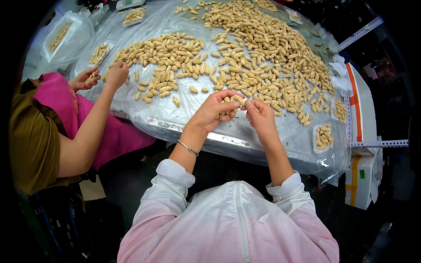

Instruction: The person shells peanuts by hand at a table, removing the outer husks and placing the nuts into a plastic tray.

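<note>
Several unshelled peanuts (230, 105) lie in my left hand (213, 110), its fingers curled round them above the near edge of the table. One peanut sticks up between thumb and forefinger, and the pinched fingertips of my right hand (261, 115) meet its right end. Whether my right fingers grip it or only touch it is hard to tell. Beyond both hands spreads a large heap of unshelled peanuts (269, 42) on clear plastic sheeting (187, 108). A smaller pile of peanuts (164, 49) lies to the left.
At the left, a co-worker's hands (116, 75) handle peanuts. A small tray of peanuts (324, 138) sits at the right, near perforated metal bars (378, 144) and white foam boxes (361, 180). A plastic-lined container (70, 39) and another filled tray (99, 54) stand at the upper left.
</note>
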Available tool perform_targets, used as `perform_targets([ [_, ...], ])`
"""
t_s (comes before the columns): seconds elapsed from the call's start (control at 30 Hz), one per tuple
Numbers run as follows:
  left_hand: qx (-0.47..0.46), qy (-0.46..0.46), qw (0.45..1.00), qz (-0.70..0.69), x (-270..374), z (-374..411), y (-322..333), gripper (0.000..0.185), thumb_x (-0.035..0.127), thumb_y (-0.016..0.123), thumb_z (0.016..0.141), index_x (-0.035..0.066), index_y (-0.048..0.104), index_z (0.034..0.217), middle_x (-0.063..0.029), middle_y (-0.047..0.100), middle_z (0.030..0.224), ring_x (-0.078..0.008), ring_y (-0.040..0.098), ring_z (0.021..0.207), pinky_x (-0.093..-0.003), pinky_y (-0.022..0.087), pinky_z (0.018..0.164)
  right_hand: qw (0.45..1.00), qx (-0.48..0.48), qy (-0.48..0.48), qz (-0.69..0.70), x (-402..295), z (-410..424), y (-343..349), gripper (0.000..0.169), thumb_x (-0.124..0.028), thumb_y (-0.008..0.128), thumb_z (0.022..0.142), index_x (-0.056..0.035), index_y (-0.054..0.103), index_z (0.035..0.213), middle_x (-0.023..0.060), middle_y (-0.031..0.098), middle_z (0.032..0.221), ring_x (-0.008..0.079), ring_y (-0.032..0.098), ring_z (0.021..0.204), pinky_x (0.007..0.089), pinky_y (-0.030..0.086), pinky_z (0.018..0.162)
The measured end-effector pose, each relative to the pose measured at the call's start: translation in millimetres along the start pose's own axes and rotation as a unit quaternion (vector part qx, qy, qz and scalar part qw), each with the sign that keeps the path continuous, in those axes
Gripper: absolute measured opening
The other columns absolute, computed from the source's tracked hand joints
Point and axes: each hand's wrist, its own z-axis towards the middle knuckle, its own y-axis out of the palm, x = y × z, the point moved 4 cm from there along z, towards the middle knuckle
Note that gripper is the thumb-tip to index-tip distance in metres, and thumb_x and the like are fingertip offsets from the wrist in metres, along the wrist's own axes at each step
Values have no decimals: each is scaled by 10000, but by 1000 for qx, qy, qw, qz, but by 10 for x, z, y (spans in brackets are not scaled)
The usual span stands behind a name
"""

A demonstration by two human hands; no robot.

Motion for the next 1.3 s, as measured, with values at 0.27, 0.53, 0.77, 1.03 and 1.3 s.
perform_targets([
  [0.27,-48,31,989,-137,-17,38,-88,102,150,635,915,83,581,971,-93,643,921,-169,639,752,-188,404,443,961,197,-114,-155,-8,162,-793,216,-219,664,891,-6,669,863,30,638,749,135,557,684,290,445,644],
  [0.53,20,25,991,-131,-72,69,-150,170,219,644,941,63,580,922,-89,613,911,-163,637,766,-162,384,409,861,157,-64,-480,87,23,-715,284,-238,731,814,-64,629,1013,154,699,895,336,665,834,423,498,701],
  [0.77,3,10,995,-95,-115,94,-230,147,156,639,939,58,555,869,-75,612,854,-118,603,619,-159,340,361,843,140,-33,-518,68,-25,-774,246,-228,722,825,-49,630,967,153,699,903,342,661,839,416,495,694],
  [1.03,32,-14,997,65,-45,11,-24,233,145,702,881,32,665,1082,-28,642,793,-63,596,550,-154,340,389,996,3,-38,-85,3,-12,-519,205,-239,648,935,-37,618,910,-17,557,678,87,473,589,258,372,520],
  [1.3,2,-17,996,83,-23,-30,43,285,117,696,881,28,657,1148,-20,647,813,-47,605,552,-149,338,392,994,-72,48,62,77,-31,-78,259,-300,589,985,-57,627,903,-64,465,619,15,348,521,194,253,461],
])
